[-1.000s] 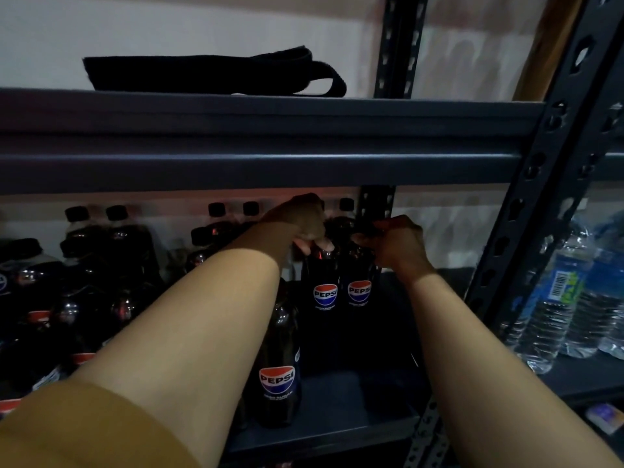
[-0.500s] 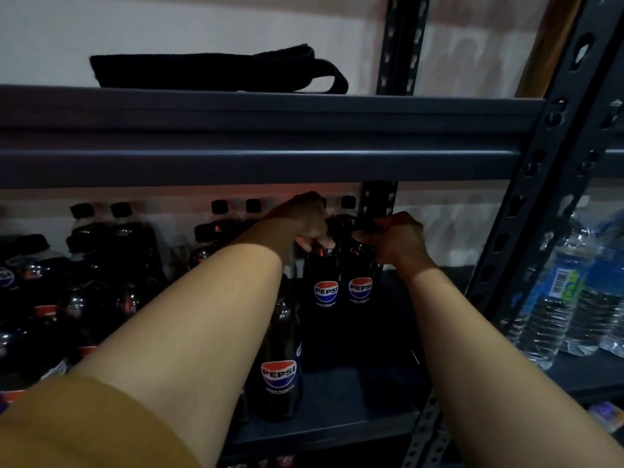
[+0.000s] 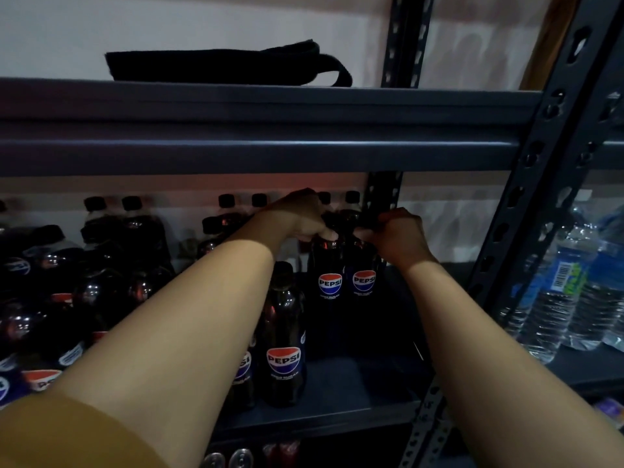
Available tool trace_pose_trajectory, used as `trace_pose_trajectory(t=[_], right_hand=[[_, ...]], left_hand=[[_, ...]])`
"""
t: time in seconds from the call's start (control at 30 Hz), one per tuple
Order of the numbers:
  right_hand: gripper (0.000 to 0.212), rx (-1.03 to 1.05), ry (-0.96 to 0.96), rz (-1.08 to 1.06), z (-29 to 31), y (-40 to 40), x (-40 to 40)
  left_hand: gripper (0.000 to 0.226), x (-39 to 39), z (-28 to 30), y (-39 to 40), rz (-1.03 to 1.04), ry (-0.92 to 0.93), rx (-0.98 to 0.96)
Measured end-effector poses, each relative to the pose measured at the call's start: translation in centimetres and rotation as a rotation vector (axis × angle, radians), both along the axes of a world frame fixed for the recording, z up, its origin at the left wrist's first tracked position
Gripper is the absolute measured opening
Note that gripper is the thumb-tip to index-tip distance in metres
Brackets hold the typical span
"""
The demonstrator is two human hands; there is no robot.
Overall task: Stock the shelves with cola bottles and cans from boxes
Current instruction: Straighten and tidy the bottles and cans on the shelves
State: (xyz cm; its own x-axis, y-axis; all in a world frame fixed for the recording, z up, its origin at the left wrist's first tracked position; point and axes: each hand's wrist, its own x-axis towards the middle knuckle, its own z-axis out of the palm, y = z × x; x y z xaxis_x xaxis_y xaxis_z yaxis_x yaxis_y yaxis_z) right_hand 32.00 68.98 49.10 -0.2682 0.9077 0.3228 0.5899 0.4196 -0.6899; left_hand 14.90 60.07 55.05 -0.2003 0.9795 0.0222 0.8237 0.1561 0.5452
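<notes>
— Setting these two down how?

— Gripping each by the neck: my left hand holds one cola bottle, my right hand its twin, both upright, touching, deep on the shelf. I'd lower them squarely, then release.

— Count?

— Two held, two labelled in front, several water bottles to the right; the dark crowd on the left I can't count.
</notes>
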Motion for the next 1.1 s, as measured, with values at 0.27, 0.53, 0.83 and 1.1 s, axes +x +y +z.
trace_pose_trajectory(t=[0.27, 0.53, 0.83, 1.1], right_hand=[[0.039, 0.213, -0.147, -0.055, 1.4, -5.6, -0.4], [0.038, -0.211, 0.217, 0.683, 2.0, -12.8, -2.2], [0.05, -0.082, -0.01, 0.669, 1.5, -12.8, -2.7], [0.033, -0.041, -0.106, 0.649, 3.0, -13.2, -1.7]], left_hand=[[0.035, -3.8, 0.7, -6.4, -0.036, -0.219, -0.098], [0.024, -4.8, -2.3, -15.7, 0.073, -0.421, 0.276], [0.042, -4.7, -5.3, -19.6, 0.09, -0.547, 0.229], [0.048, -4.2, -6.2, -18.8, 0.087, -0.554, 0.209]])
